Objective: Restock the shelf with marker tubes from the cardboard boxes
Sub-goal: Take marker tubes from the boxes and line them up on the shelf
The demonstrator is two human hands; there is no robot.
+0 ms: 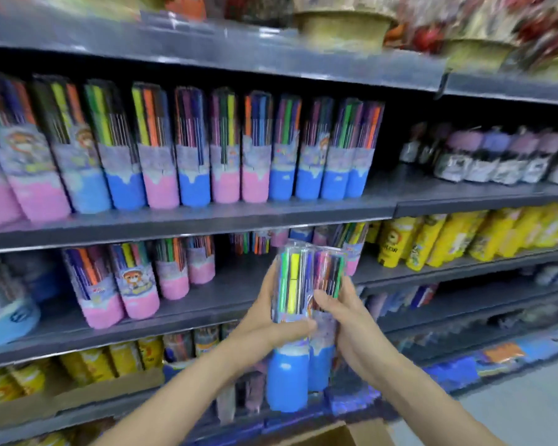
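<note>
Head view: two marker tubes [306, 320] with blue bases are held upright, side by side and touching, in front of the shelving. The left hand [271, 320] is curled round the left tube at its middle, thumb across the front. The right hand [345, 317] is wrapped round the right tube from the right side, fingers pressed on its clear upper part. Both grips are closed on the pair; neither is spread.

The long axis of the tubes is near vertical, caps up, matching the tubes already standing on the shelves. The middle shelf [226, 294] lies directly behind and slightly left of the held pair, and a gap is seen there between the pink-based tubes [174, 272] and the few tubes at the back right. That gap is judged the likely destination, reached by a forward push; the left hand is nearer to it. A cardboard box [342, 434] edge is seen below the forearms. The picture is blurred, so labels are not readable.
</note>
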